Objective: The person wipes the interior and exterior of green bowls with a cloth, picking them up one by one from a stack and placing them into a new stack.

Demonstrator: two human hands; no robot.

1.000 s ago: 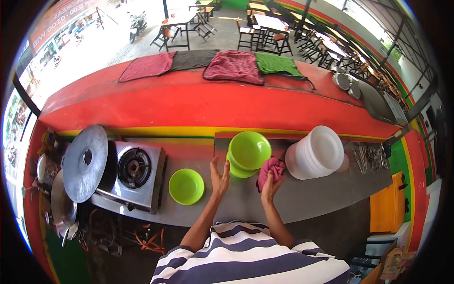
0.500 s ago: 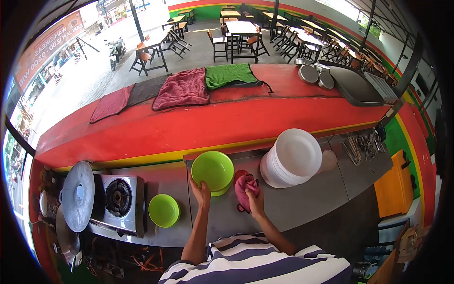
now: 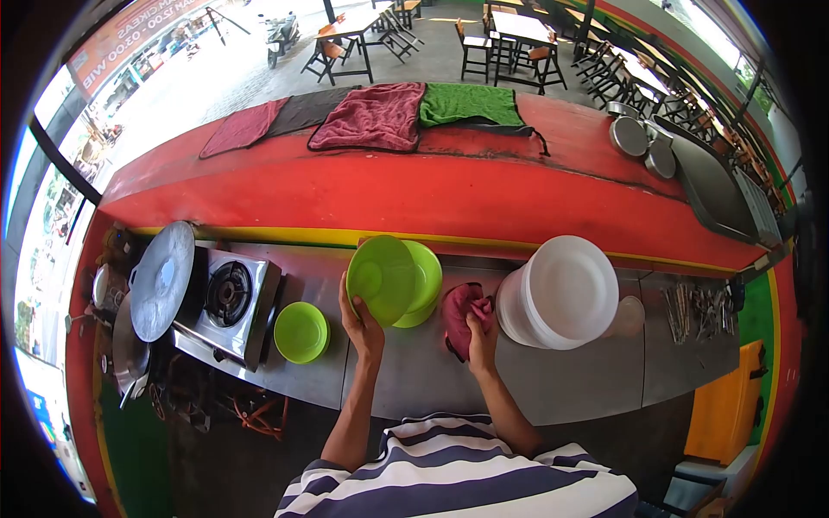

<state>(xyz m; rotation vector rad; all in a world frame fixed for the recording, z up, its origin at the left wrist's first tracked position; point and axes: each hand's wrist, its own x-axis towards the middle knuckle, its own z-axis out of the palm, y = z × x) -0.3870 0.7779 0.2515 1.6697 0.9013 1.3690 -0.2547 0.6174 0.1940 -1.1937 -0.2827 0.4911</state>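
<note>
A green bowl [image 3: 377,274] is sitting in the left grip [image 3: 363,333], which is grasping its near-left edge; that hand is the nearer one. The right grip [image 3: 480,342] is clutching a bunched maroon cloth [image 3: 458,312], which is lying right of the bowl and slightly closer to the body, its long axis running roughly away from the person. Further green bowlware [image 3: 427,278] is standing behind the held bowl's right edge, partly filling the gap. White containers [image 3: 572,292] are flanking the cloth; a smaller bowl [image 3: 301,332] and a stove [image 3: 259,312] are occupying the surface [image 3: 540,388] leftward.

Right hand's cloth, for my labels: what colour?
The cloth is dark pink; see the head view.
</note>
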